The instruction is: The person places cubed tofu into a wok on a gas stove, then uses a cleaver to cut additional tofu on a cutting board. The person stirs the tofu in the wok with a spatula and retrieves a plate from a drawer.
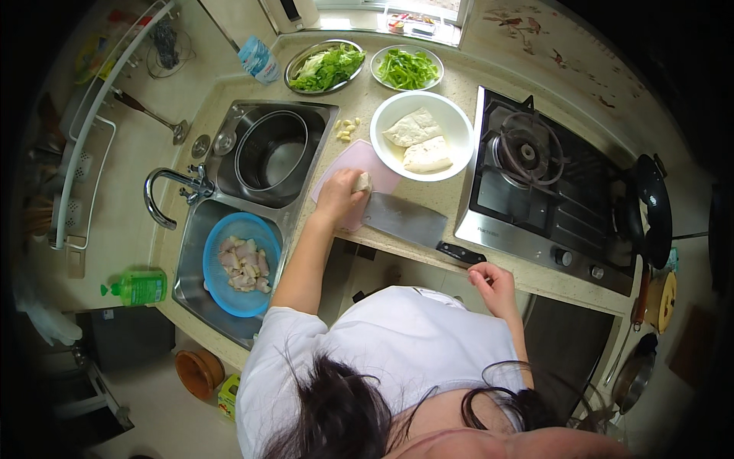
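My left hand [338,197] grips a small pale piece of food [362,182] above a pink cutting board [341,162]. What kind of food it is cannot be made out. A broad cleaver [406,218] lies flat, its blade tip on the board and its black handle reaching the counter's front edge. Just beyond the handle's end is my right hand [496,288], loosely curled, holding nothing I can see. Behind the board, a white bowl [375,135] contains two slabs of what looks like tofu [413,127]. Peeled garlic cloves [346,129] lie on the counter left of the bowl.
A gas stove [493,224] stands right. The double sink at left has a dark pot [272,152] in one basin and a blue colander [213,267] of raw meat pieces [243,264] in the other. Plates of cut greens [330,67] and chopped green vegetable [406,69] sit at the back.
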{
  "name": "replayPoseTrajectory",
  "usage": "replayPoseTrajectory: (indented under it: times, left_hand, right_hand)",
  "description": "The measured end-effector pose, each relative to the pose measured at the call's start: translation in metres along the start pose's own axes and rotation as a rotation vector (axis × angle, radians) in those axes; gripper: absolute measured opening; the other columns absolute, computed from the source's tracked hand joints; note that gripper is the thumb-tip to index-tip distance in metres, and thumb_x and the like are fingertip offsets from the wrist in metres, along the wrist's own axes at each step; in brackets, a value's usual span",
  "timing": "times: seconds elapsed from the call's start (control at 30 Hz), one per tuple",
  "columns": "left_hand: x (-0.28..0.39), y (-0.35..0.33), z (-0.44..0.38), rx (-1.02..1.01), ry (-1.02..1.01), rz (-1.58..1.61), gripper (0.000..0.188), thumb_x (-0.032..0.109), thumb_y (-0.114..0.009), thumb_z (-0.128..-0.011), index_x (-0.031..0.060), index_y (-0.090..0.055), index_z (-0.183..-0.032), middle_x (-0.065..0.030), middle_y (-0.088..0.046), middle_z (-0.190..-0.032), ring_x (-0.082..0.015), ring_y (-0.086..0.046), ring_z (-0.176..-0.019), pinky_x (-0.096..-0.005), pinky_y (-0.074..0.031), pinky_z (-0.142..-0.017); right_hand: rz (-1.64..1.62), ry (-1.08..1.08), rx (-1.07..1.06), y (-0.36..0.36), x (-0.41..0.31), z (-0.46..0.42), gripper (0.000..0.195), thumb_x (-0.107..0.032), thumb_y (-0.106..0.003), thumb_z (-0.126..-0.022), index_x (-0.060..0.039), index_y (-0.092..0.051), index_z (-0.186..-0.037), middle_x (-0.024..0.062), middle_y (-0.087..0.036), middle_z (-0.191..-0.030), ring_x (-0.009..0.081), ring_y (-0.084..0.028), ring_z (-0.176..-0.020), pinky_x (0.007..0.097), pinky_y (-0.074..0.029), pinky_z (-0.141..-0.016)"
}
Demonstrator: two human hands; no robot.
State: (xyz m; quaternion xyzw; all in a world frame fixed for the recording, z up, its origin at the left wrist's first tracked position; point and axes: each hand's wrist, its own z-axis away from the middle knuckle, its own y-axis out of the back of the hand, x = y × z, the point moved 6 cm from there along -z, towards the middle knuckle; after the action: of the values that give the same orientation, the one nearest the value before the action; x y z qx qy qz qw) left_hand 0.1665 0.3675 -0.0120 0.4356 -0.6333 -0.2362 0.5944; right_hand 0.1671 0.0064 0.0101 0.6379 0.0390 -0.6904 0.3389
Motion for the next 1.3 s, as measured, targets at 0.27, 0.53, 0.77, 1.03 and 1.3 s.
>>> replayPoseTrajectory:
  times: [0.27, 0.53, 0.77, 1.03, 1.3]
  left_hand:
    - [-0.046, -0.008, 0.023, 0.018, 0.377, 1.42, 0.035, 0.017, -0.063, -0.083, 0.0, -0.051, -0.111, -0.0081, -0.06, -0.1, -0.0177, -0.06, -0.09, -0.0298, -0.049, -0.079]
    - [0.012, -0.003, 0.016, -0.18, 0.196, 1.792, 0.04, 0.026, -0.063, -0.083, 0.0023, -0.049, -0.112, -0.0112, -0.058, -0.101, -0.0235, -0.058, -0.097, -0.0383, -0.051, -0.079]
    - [0.142, -0.037, 0.0, -0.36, 0.232, 1.607, 0.046, -0.001, -0.07, -0.072, 0.0032, -0.045, -0.111, -0.0083, -0.057, -0.098, -0.0196, -0.059, -0.091, -0.0317, -0.05, -0.078]
    - [0.262, -0.057, -0.016, -0.363, -0.006, 1.382, 0.041, 0.0, -0.074, -0.069, 0.0042, -0.046, -0.099, -0.0031, -0.056, -0.088, -0.0102, -0.056, -0.08, -0.0234, -0.047, -0.071]
    - [0.398, -0.116, -0.026, -0.544, -0.003, 1.561, 0.04, 0.019, -0.073, -0.075, 0.0055, -0.044, -0.099, -0.0011, -0.055, -0.085, -0.0104, -0.055, -0.075, -0.0236, -0.046, -0.066]
  right_hand:
    - [0.205, 0.092, -0.026, -0.028, -0.031, -0.026, 0.011, -0.01, -0.059, -0.082, 0.001, -0.062, -0.085, 0.0083, -0.061, -0.068, 0.0122, -0.054, -0.057, 0.0242, -0.043, -0.054]
    - [0.178, 0.089, -0.07, -0.035, -0.045, -0.036, 0.016, -0.01, -0.062, -0.081, -0.0006, -0.06, -0.095, 0.0056, -0.062, -0.076, 0.0111, -0.056, -0.063, 0.0231, -0.045, -0.057]
    - [0.015, 0.359, 0.043, -0.021, -0.112, -0.057, 0.054, -0.013, -0.072, -0.071, -0.0062, -0.049, -0.119, 0.0062, -0.06, -0.094, 0.0142, -0.058, -0.083, 0.0258, -0.049, -0.064]
    - [-0.107, 0.128, 0.137, 0.075, -0.079, -0.023, 0.043, -0.015, -0.079, -0.064, -0.0043, -0.053, -0.097, 0.003, -0.06, -0.088, 0.0133, -0.057, -0.078, 0.0263, -0.048, -0.072]
    - [-0.38, -0.063, 0.036, 0.204, -0.046, 0.031, 0.041, -0.019, -0.079, -0.066, -0.0068, -0.056, -0.097, -0.0008, -0.058, -0.085, 0.006, -0.052, -0.07, 0.0203, -0.044, -0.059]
